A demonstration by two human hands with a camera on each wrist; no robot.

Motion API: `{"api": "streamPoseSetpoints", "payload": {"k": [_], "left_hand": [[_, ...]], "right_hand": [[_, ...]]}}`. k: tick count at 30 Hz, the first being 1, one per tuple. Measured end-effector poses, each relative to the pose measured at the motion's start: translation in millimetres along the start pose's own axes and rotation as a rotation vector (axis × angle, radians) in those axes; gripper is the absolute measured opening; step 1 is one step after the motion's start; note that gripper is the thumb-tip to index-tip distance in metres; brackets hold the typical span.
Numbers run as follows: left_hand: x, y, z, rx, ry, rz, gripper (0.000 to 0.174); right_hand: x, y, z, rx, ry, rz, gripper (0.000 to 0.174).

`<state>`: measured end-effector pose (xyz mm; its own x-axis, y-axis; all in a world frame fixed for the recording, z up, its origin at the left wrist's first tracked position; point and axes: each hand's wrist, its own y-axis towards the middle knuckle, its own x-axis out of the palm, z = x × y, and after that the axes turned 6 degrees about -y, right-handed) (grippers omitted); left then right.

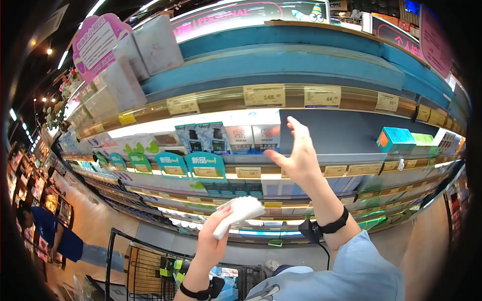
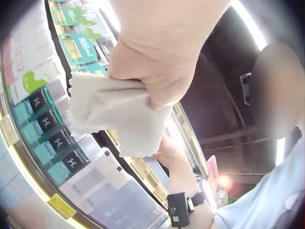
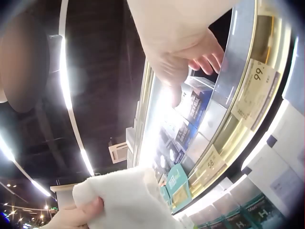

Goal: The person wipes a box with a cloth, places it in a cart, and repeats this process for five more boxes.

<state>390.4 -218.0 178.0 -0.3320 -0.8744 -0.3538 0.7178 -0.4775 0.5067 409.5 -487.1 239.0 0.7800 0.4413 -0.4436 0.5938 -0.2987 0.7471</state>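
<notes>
A folded white cloth [image 1: 241, 214] is pinched in my left hand [image 1: 211, 238], which is in front of the lower shelves in the head view. In the left wrist view the cloth [image 2: 119, 114] hangs from between thumb and fingers. My right hand [image 1: 299, 158] reaches to the middle shelf with its fingers spread and nothing in them. Just left of it stand white and grey boxes marked MEN [image 1: 264, 138], and dark-and-teal boxes [image 1: 201, 138] sit farther left. In the right wrist view the right hand [image 3: 183, 57] overlaps the shelf beside a blue-edged box [image 3: 198, 107].
A black shopping cart [image 1: 113, 261] with goods in it is at the lower left. Farther left a person in dark blue [image 1: 65, 238] is in the aisle. A turquoise box [image 1: 396, 139] stands on the middle shelf at right. Price tags [image 1: 264, 95] line the shelf edges.
</notes>
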Motion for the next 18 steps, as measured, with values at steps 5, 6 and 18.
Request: {"api": "streamPoseSetpoints", "payload": {"k": [5,6,18], "left_hand": [[27.3,33.6,4.6,0.038,-0.072,-0.037,0.029],[29.9,36.0,4.8,0.025,-0.119,-0.024,0.028],[11.7,17.1,15.3,-0.323,-0.478,0.379,0.032]], "right_hand": [[2.0,14.7,7.2,0.124,0.025,-0.267,0.074],[1.5,14.9,8.1,0.154,0.099,-0.269,0.069],[-52.3,0.3,-10.7,-0.280,0.137,-0.091,0.055]]}}
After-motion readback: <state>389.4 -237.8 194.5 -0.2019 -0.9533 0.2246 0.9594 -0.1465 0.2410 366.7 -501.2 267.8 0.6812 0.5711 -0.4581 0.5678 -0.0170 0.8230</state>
